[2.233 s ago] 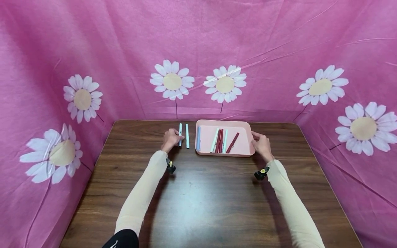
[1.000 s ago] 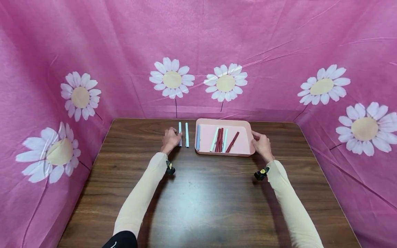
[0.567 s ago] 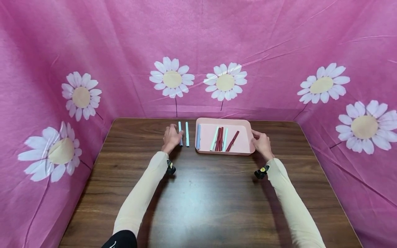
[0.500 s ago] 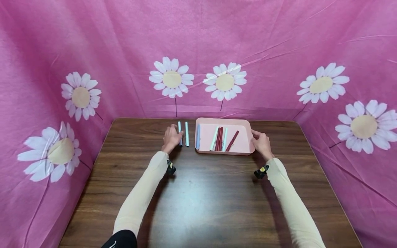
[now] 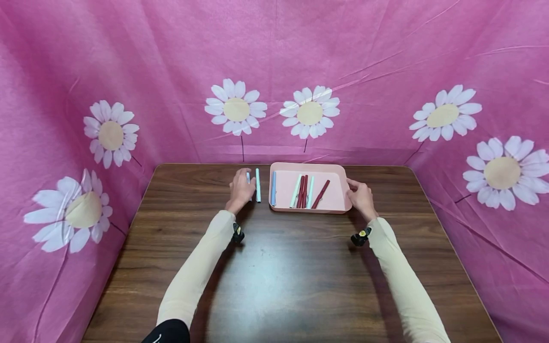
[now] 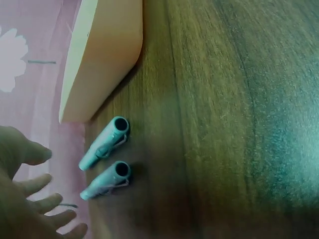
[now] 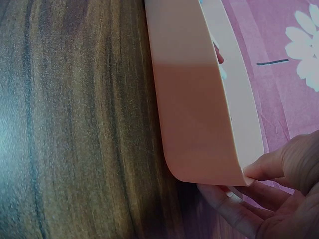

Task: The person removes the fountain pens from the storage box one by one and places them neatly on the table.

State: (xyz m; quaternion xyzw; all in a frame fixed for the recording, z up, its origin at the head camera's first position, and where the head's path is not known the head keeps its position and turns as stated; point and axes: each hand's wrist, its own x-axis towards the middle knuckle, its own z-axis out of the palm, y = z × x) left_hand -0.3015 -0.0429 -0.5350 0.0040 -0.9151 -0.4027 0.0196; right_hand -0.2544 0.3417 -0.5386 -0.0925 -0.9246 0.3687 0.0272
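My left hand (image 5: 241, 191) hovers over the left of two pens on the table, fingers spread and partly hiding that pen (image 5: 248, 177). In the left wrist view, the fingers stand apart from both capped pens. The pale mint pen (image 5: 258, 186) lies upright in view between this hand and a pink tray (image 5: 288, 210). Thumb and fingers of my right hand (image 5: 362, 197) pinch the tray's right wall. Inside the tray, a blue pen (image 5: 273, 188) lies along the left wall. Mint pens (image 5: 296, 190) and dark red pens (image 5: 320, 194) lie farther right, the rightmost red one slanted.
The brown wooden table (image 5: 274, 276) ends just behind the tray. A pink curtain (image 5: 274, 47) with daisies surrounds the back and both sides. A black wrist camera (image 5: 238, 233) sits at the left cuff, another camera (image 5: 360, 237) at the right.
My left hand has shifted slightly right, covering more of the left pen, after resting at its left side with the thumb on it. The right hand keeps its hold on the tray.
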